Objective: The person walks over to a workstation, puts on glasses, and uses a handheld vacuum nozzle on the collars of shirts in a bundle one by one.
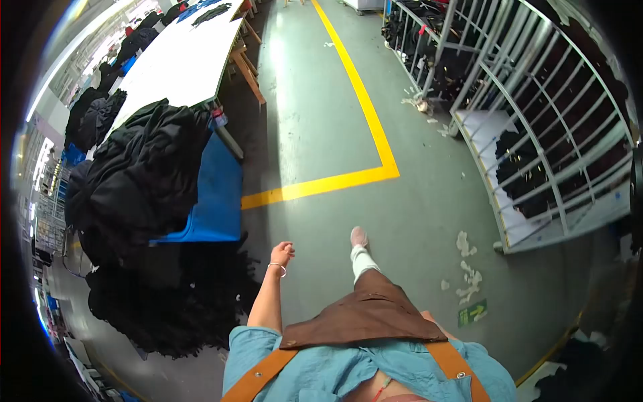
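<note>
My left hand [282, 252] hangs over the grey floor, its fingers curled together, with a light bracelet at the wrist. What it holds, if anything, is too small to make out. To its left stands a blue bin [221, 191] heaped with black cloth [144, 171], and more black cloth [171, 301] lies on the floor beside and below it. Neither pile touches the hand. Of my right arm only a bit of skin shows beside the brown apron [368, 308]; my right hand is hidden.
A long white table [187, 60] runs away at the upper left. Yellow tape [321, 187] marks the floor ahead. At the right stands a metal cage cart [529, 134] holding dark cloth. White scraps [465, 244] and a green arrow sign [473, 312] are on the floor.
</note>
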The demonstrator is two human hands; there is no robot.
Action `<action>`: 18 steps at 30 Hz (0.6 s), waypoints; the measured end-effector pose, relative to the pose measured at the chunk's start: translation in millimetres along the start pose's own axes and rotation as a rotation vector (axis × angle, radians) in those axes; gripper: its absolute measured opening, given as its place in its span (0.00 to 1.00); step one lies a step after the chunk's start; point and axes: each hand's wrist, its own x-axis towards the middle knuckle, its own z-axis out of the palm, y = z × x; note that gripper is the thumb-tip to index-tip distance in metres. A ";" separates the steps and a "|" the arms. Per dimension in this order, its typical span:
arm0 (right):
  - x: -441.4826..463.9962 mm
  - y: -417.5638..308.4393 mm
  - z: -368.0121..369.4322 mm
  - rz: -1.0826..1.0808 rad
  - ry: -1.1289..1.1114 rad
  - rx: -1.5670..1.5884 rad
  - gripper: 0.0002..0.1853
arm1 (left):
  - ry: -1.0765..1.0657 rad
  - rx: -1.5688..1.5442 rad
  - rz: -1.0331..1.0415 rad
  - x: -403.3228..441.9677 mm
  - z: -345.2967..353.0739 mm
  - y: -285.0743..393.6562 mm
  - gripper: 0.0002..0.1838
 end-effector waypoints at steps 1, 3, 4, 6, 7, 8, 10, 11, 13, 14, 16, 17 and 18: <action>22.6 -36.7 -5.2 -0.003 -0.013 -0.009 0.12 | 0.038 -0.015 0.012 34.6 14.8 20.5 0.10; 57.6 -128.1 -20.7 -0.040 -0.025 -0.021 0.12 | 0.048 0.016 -0.046 83.8 31.1 40.3 0.11; 76.1 -180.0 -31.9 -0.082 -0.020 -0.006 0.12 | 0.022 0.085 -0.109 99.9 37.5 41.0 0.11; 113.5 -306.0 -55.2 -0.240 0.005 0.055 0.13 | -0.041 0.212 -0.260 115.3 41.6 44.5 0.11; 126.5 -377.5 -63.5 -0.340 0.010 0.091 0.13 | -0.057 0.253 -0.334 119.8 40.3 49.4 0.11; 135.5 -454.4 -69.4 -0.453 0.004 0.126 0.13 | -0.057 0.272 -0.399 126.1 39.4 55.2 0.11; 147.9 -619.5 -71.3 -0.699 -0.035 0.167 0.13 | -0.036 0.295 -0.519 147.6 38.4 64.0 0.11; 148.6 -701.3 -68.3 -0.809 -0.041 0.121 0.12 | -0.023 0.304 -0.581 162.4 38.8 66.3 0.11; 140.2 -872.2 -54.9 -1.043 -0.068 0.051 0.09 | 0.004 0.322 -0.699 200.5 42.3 74.1 0.12; 124.7 -948.7 -43.4 -1.143 -0.096 0.058 0.08 | 0.013 0.334 -0.756 220.4 47.1 87.9 0.12; 74.0 -1067.7 -15.3 -1.269 -0.211 0.172 0.05 | 0.019 0.355 -0.819 281.1 56.2 120.8 0.12; 53.5 -1110.8 -8.5 -1.355 -0.254 0.167 0.04 | 0.022 0.363 -0.815 323.2 62.4 142.6 0.12; 27.0 -1145.8 -2.6 -1.407 -0.308 0.154 0.04 | 0.022 0.377 -0.806 366.7 70.6 168.0 0.12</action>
